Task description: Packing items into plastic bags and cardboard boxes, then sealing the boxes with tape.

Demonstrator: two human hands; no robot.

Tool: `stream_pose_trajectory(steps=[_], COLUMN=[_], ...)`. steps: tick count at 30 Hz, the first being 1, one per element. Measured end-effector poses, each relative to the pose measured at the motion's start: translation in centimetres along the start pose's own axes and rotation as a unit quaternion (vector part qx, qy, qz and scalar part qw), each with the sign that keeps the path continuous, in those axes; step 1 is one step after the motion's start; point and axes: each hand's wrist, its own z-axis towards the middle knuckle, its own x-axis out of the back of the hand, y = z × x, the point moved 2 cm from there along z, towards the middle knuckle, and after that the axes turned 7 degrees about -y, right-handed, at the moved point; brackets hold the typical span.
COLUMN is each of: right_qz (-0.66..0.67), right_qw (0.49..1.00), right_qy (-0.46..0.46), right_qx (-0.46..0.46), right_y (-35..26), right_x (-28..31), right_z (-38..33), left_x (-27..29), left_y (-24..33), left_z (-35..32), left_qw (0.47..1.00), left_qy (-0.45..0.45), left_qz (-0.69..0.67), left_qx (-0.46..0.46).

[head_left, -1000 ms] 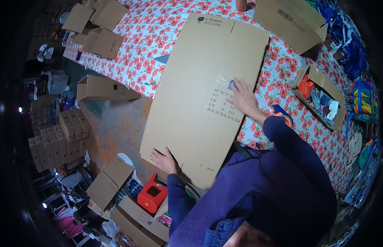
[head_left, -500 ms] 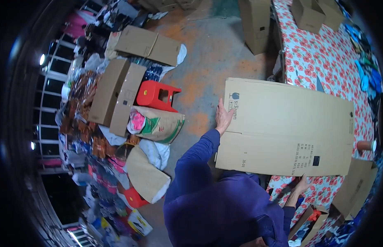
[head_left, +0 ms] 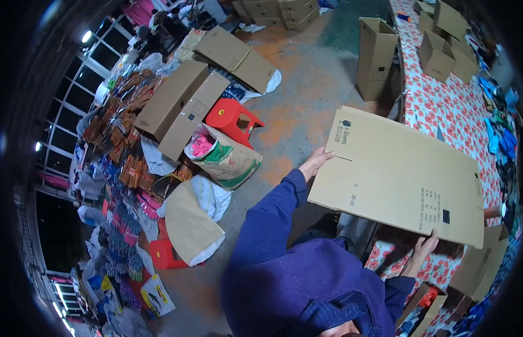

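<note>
Your left hand [head_left: 316, 163] grips the carton [head_left: 393, 168] by its nine-o'clock edge, your right hand [head_left: 427, 245] its six-o'clock edge, likely spread to balance it, at three o'clock, partly over the tabletop [head_left: 417, 104].

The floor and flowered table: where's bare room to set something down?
Bare floor lies between the red stool and the tall box. The flowered table has room between the open boxes and the flat carton. Crowded: the left side, heaped with brown bundles.
</note>
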Motion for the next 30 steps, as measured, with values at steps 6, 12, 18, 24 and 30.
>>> stream_pose_trajectory(steps=[6, 12, 18, 24, 30], right_qz=[0.074, 0.106, 0.099, 0.151, 0.112], right_qw=[0.996, 0.981, 0.951, 0.934, 0.823], right_qy=[-0.013, -0.145, -0.27, -0.324, -0.479], right_qx=[0.042, 0.068, 0.11, -0.029, -0.283], right_y=[-4.3, -7.9, -7.6, -5.0, 7.9], right_x=[-4.1, -12.5, -23.1, -47.5, -63.5], right_z=[-7.9, -11.9, -8.7, -13.9, -14.9], left_x=[2.3, 10.5, 21.7, 36.0, 50.4], left_y=[5.4, 6.5, 5.1, 9.9, 17.2], left_z=[-10.6, -13.4, -12.0, -14.8, -22.4], left_qw=[0.994, 0.977, 0.978, 0.944, 0.904], left_qy=[-0.014, -0.053, -0.05, 0.111, 0.353], left_qz=[-0.11, -0.208, -0.203, -0.27, -0.112], left_qx=[0.004, -0.011, -0.001, -0.154, -0.215])
